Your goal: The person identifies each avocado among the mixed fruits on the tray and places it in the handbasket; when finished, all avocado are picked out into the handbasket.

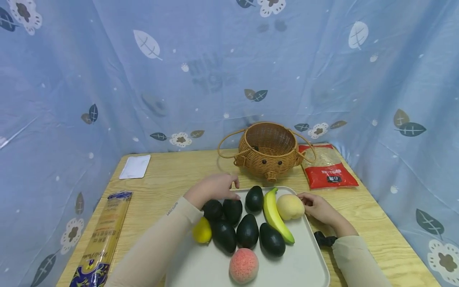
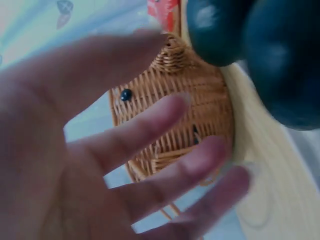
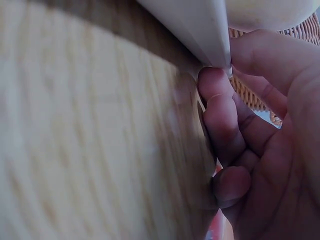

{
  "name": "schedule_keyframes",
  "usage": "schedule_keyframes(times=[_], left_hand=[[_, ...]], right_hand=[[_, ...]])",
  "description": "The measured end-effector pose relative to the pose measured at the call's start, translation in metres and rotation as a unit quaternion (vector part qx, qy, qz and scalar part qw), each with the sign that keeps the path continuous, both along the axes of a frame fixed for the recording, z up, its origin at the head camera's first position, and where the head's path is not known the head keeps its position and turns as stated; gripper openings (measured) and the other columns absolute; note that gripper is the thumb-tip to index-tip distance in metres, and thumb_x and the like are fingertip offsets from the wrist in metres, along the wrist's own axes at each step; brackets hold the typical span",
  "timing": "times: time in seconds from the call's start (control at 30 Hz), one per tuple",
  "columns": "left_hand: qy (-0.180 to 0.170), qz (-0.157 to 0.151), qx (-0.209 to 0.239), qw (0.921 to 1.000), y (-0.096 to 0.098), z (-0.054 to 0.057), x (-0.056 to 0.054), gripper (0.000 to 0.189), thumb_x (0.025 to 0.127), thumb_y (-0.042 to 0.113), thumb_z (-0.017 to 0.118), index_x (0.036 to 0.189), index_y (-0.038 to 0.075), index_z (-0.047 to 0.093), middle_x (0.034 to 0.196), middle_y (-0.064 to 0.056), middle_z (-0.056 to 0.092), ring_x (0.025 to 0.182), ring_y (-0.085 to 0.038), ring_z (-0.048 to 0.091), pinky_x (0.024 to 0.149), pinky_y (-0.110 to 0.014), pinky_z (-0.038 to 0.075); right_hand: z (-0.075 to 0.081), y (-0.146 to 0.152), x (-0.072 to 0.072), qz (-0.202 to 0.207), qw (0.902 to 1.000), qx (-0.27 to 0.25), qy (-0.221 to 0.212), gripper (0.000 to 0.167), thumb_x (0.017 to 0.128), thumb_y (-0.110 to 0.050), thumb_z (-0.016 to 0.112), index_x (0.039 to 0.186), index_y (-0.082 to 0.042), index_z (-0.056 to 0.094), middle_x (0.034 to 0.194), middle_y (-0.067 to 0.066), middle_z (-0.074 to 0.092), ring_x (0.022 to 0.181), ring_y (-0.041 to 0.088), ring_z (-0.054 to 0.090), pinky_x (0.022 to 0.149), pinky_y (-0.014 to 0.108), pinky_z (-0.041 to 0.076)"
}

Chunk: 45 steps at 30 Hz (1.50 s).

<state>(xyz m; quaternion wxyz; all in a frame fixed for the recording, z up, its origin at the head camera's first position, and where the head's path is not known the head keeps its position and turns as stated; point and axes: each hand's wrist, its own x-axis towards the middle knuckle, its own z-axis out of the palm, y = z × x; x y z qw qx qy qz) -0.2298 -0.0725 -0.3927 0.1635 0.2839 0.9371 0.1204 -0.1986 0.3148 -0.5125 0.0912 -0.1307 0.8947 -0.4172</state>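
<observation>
White tray (image 1: 297,263) lies on the wooden table (image 1: 179,171), its far edge just short of the wicker basket (image 1: 251,164) with the pig snout. Right hand (image 1: 322,209) at the tray's far right corner: thumb and a fingertip appear to pinch the rim, remaining fingers curled below. Left hand (image 1: 216,187) over the far left part, fingers spread and loosely bent, holding nothing; contact with the avocados beneath cannot be told. Load: six dark avocados (image 1: 247,231) clustered, lemon (image 1: 202,230) at their left, banana (image 1: 274,215) and pale yellow peach (image 1: 290,207) toward the right hand, pink peach (image 1: 244,265) nearer the wearer. Risks, as judged: (1) one-sided lift. If the right hand raises its corner while the left has no hold on the rim, the tray would tilt and the round fruit would roll leftward. (2) Small pinch area: a heavy load could twist the rim out of the fingertips. (3) Left hand lowered carelessly might knock an avocado over the edge or into its neighbours. (4) Tray pushed away from the wearer would likely strike the snout and shove the basket back. Yellow peach, close to the right thumb, might also be nudged.
</observation>
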Motion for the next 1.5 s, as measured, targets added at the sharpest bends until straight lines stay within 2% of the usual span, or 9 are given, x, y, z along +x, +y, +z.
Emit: schedule_keyframes(times=[0.17,0.37,0.57,0.7,0.8,0.97,1.1,1.33,1.5], left_hand=[[-0.009,-0.005,-0.034,0.9994,-0.014,-0.009,0.021,0.032,0.091,0.043,0.082,0.105,0.021,0.064,0.088,0.002,0.057,0.076,-0.017,0.054,0.072,-0.037,0.046],[-0.019,0.023,-0.037,0.9989,-0.026,-0.021,0.032,0.037,0.087,0.044,0.086,0.104,0.021,0.062,0.088,0.004,0.059,0.076,-0.017,0.055,0.073,-0.039,0.048],[-0.055,0.053,0.002,0.9971,-0.038,-0.035,0.036,0.039,0.086,0.039,0.087,0.11,0.016,0.067,0.098,0.002,0.065,0.086,-0.018,0.058,0.081,-0.042,0.051],[-0.047,0.066,0.0,0.9967,-0.042,-0.042,0.035,0.041,0.086,0.042,0.086,0.112,0.016,0.068,0.097,0.002,0.067,0.086,-0.017,0.059,0.081,-0.042,0.051],[-0.035,0.067,-0.006,0.9971,-0.043,-0.041,0.033,0.043,0.087,0.047,0.083,0.114,0.017,0.069,0.1,0.001,0.07,0.086,-0.017,0.06,0.081,-0.042,0.052],[0.005,0.061,0.009,0.9981,-0.039,-0.029,0.025,0.045,0.091,0.053,0.077,0.119,0.019,0.069,0.106,0.002,0.072,0.084,-0.016,0.061,0.077,-0.043,0.053],[0.035,0.063,0.051,0.9961,-0.03,-0.015,0.012,0.043,0.094,0.053,0.074,0.12,0.02,0.068,0.102,0.004,0.07,0.081,-0.014,0.06,0.072,-0.04,0.051],[0.112,0.053,0.091,0.9881,-0.001,0.014,-0.017,0.05,0.096,0.059,0.07,0.128,0.021,0.066,0.097,0.005,0.066,0.072,-0.015,0.06,0.06,-0.036,0.049],[0.122,0.062,0.123,0.983,0.02,0.029,-0.039,0.058,0.097,0.065,0.064,0.137,0.022,0.062,0.106,0.005,0.066,0.075,-0.014,0.061,0.06,-0.035,0.05]], right_hand=[[-0.002,0.003,0.001,0.002,1.0,-0.001,0.007,0.026,0.099,-0.003,0.067,0.125,0.001,0.068,0.09,0.004,0.061,0.083,0.018,0.055,0.071,0.028,0.047],[-0.002,0.003,0.001,0.003,1.0,-0.005,0.001,0.026,0.101,-0.005,0.067,0.126,0.001,0.067,0.092,0.004,0.061,0.085,0.02,0.055,0.072,0.028,0.048],[-0.002,0.001,0.0,0.003,0.9999,-0.012,-0.001,0.026,0.101,-0.006,0.068,0.127,0.0,0.068,0.093,0.004,0.061,0.085,0.02,0.054,0.072,0.028,0.047],[-0.001,0.001,-0.001,0.005,0.9999,-0.009,0.004,0.026,0.101,-0.006,0.068,0.127,0.0,0.068,0.093,0.004,0.062,0.085,0.019,0.055,0.073,0.028,0.048],[-0.001,0.001,-0.001,0.007,0.9999,-0.005,0.008,0.026,0.102,-0.006,0.067,0.127,0.0,0.068,0.093,0.004,0.062,0.085,0.019,0.055,0.073,0.028,0.048],[-0.002,0.002,-0.001,0.004,0.9999,0.0,0.009,0.026,0.101,-0.005,0.067,0.126,0.0,0.068,0.092,0.003,0.061,0.084,0.018,0.054,0.072,0.028,0.047],[-0.002,0.003,0.0,0.004,1.0,-0.003,0.007,0.026,0.101,-0.004,0.067,0.126,0.0,0.068,0.091,0.004,0.061,0.084,0.018,0.054,0.071,0.028,0.047],[-0.001,0.003,0.001,0.001,0.9999,-0.01,0.005,0.026,0.1,-0.003,0.067,0.125,0.001,0.068,0.091,0.005,0.061,0.084,0.019,0.054,0.07,0.028,0.047],[-0.001,0.002,0.001,0.006,0.9998,-0.018,0.002,0.026,0.1,-0.004,0.068,0.126,0.0,0.068,0.091,0.004,0.061,0.084,0.019,0.054,0.072,0.027,0.047]])
